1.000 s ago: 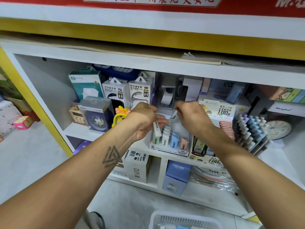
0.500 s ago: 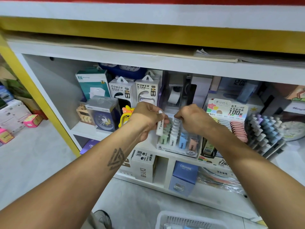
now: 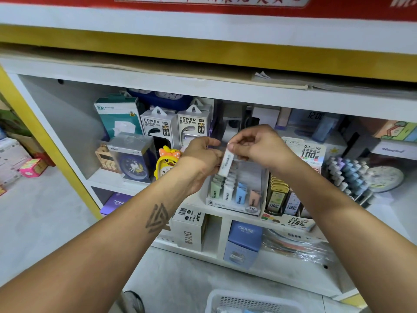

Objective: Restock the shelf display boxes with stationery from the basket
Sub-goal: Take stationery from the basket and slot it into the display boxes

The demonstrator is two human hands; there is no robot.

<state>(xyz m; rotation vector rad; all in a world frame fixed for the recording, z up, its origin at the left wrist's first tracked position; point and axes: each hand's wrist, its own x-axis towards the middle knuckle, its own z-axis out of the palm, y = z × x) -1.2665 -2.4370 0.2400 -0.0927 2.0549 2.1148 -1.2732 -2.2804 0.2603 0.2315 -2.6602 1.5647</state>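
Head view: your right hand (image 3: 259, 146) pinches the white lead case (image 3: 226, 162) just above the clear display box (image 3: 257, 177), left hand (image 3: 200, 159) steadying it—tip it upright, drop into the white row.

We see the display box (image 3: 234, 195) of clear, glossy plastic. Left of it, the power bank packs (image 3: 176, 129) look like smooth printed cardboard, and the duck clock (image 3: 165, 163) like matt rubbery plastic. Below it, the basket (image 3: 252, 301) is white perforated plastic. The shelf (image 3: 112, 179) under it is matt white board.
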